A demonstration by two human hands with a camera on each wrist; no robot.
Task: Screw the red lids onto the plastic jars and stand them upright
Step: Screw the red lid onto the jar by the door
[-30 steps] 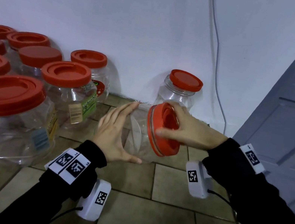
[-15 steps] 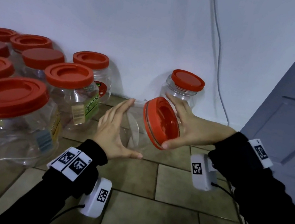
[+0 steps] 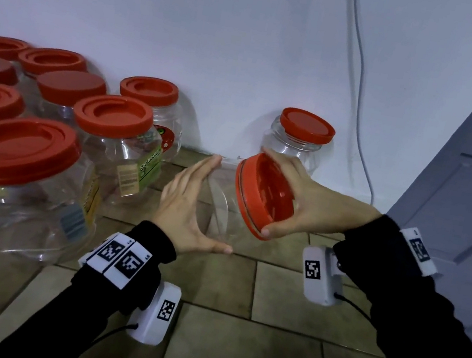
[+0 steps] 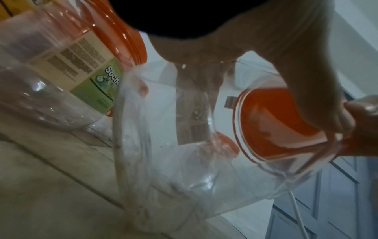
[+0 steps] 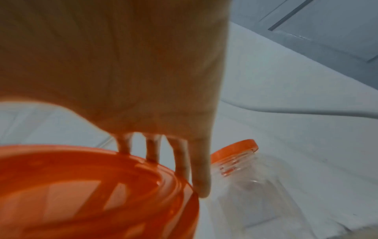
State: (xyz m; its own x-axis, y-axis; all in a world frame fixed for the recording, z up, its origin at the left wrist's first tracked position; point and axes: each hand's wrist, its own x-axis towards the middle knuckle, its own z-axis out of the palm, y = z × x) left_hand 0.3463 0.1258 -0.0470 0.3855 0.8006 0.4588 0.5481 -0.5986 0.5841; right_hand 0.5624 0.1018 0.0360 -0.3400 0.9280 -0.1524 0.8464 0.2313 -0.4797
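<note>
Right hand (image 3: pixel 303 200) gripped the red lid (image 3: pixel 263 196) by its rim, seated on the mouth of a clear plastic jar (image 3: pixel 220 204) lying sideways; left hand (image 3: pixel 186 204), fingers straight, braced the base. Long axis ran hand to hand above the tiled floor (image 3: pixel 229 351).

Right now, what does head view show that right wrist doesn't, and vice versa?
Head only: left hand flat against the base of the tipped clear jar, and the cluster of lidded jars at left. Right wrist only: the thread rings on the neck of the lone jar by the wall. Both: right hand gripping the red lid by its rim.
</note>
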